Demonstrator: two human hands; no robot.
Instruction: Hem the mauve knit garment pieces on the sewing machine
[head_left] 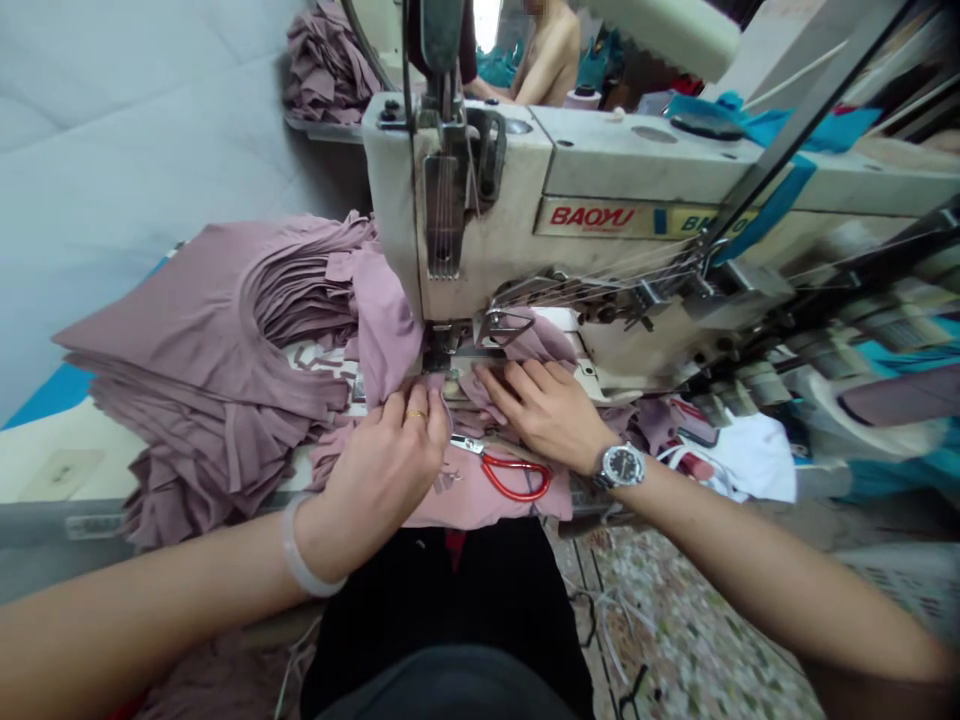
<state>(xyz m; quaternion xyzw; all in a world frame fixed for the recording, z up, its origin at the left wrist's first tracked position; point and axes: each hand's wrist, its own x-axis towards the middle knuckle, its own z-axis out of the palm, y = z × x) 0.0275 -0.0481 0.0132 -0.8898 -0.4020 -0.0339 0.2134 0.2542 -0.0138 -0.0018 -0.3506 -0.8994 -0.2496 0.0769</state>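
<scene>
A mauve fabric piece (386, 325) runs under the needle area of a white sewing machine (480, 230). My left hand (386, 465), with a ring and a pale bracelet, presses its closed fingers on the fabric just in front of the presser foot. To the right of the foot, my right hand (551, 415), wearing a watch, lies with fingers somewhat spread on another part of the mauve fabric. Red-handled scissors (517, 478) rest between the hands on a pink cloth (465, 505) at the table's front edge.
A tall stack of mauve garment pieces (202, 300) covers the table on the left. Threads run across the machine to spools at the right. White cloth (757, 455) lies at the right. Behind the machine are another fabric pile (326, 65) and a person's arm (544, 55).
</scene>
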